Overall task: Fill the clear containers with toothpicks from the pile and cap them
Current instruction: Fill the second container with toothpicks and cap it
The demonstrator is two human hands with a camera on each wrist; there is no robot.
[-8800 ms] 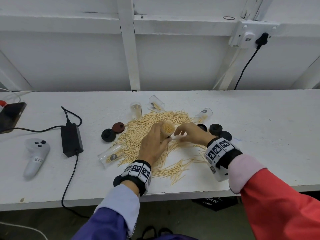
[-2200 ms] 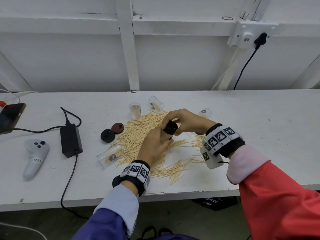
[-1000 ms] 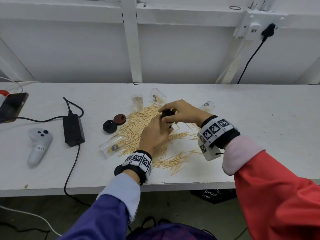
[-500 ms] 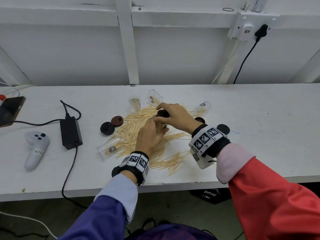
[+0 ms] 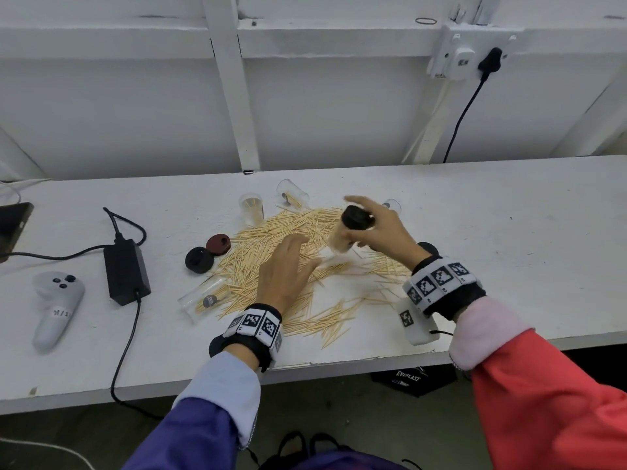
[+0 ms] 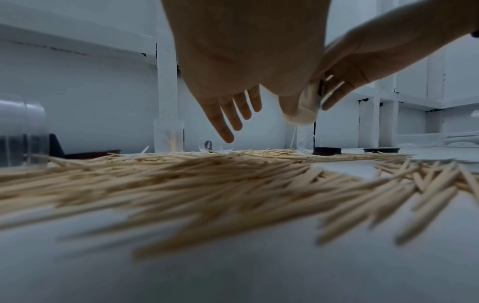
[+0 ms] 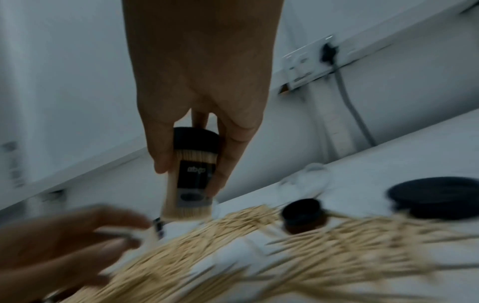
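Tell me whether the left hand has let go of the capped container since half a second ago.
Yes. The left hand has dropped toward the near edge, open over the toothpick pile; the right hand alone holds the capped container.

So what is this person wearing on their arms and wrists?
The hands are bare. The left arm has a purple sleeve with a pale blue cuff, the right arm a red sleeve with a pale pink cuff. Each wrist carries a black band faced with white tiles printed with black square patterns. A small white box bearing the same kind of mark hangs under the right wrist.
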